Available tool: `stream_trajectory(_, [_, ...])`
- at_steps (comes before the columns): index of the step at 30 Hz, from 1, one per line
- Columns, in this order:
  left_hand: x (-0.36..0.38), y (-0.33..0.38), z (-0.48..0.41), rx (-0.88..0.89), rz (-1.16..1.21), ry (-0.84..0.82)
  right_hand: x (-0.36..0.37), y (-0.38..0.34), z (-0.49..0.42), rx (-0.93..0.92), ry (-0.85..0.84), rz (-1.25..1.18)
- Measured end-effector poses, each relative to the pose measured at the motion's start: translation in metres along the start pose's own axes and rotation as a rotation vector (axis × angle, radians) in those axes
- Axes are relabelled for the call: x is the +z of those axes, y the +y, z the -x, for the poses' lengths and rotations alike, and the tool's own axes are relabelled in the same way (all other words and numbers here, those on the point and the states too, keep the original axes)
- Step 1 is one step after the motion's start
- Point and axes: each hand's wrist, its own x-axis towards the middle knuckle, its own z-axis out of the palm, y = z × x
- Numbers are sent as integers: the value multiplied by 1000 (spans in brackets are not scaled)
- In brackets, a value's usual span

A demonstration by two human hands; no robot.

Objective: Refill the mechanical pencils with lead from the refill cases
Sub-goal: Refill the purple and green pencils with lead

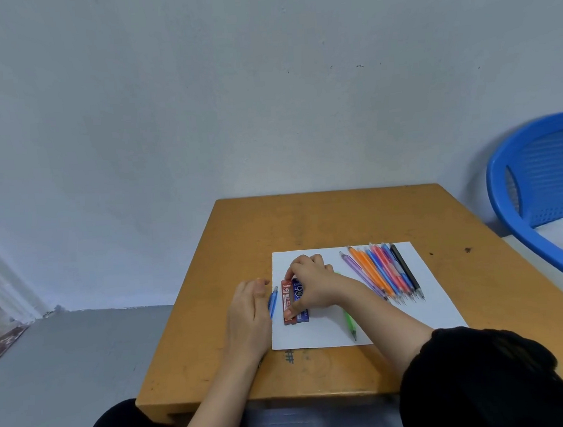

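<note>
The right hand (310, 285) grasps the red refill case (287, 298) at the sheet's (325, 330) left edge; the left hand (248, 313) holds a blue pencil (273, 300). A pencil row (384, 273) crowds the sheet's far right; bare table (307, 225) lies along the far edge.

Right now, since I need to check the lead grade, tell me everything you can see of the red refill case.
The red refill case is a slim, flat rectangular box, plastic by its look, printed with white lettering and "2B" near its far end. It lies flat on the white paper, lengthwise away from the person, side against the blue refill case on its right. The right hand pinches it, thumb at the near end, fingers over the far end.
</note>
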Motion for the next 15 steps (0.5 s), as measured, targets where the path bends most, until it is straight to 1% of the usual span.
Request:
stream_trajectory(3, [0,-3,0,-53,114,28,-2,-2,1,17,17,-39])
stream_trajectory(6, [0,-2,0,-91,197,20,-1,-2,5,34,71,-98])
stream_trajectory(10, [0,2,0,-104,241,4,4,-2,10,84,151,-312])
stream_trajectory(15, [1,-1,0,-94,263,6,5,-1,19,16,290,-560])
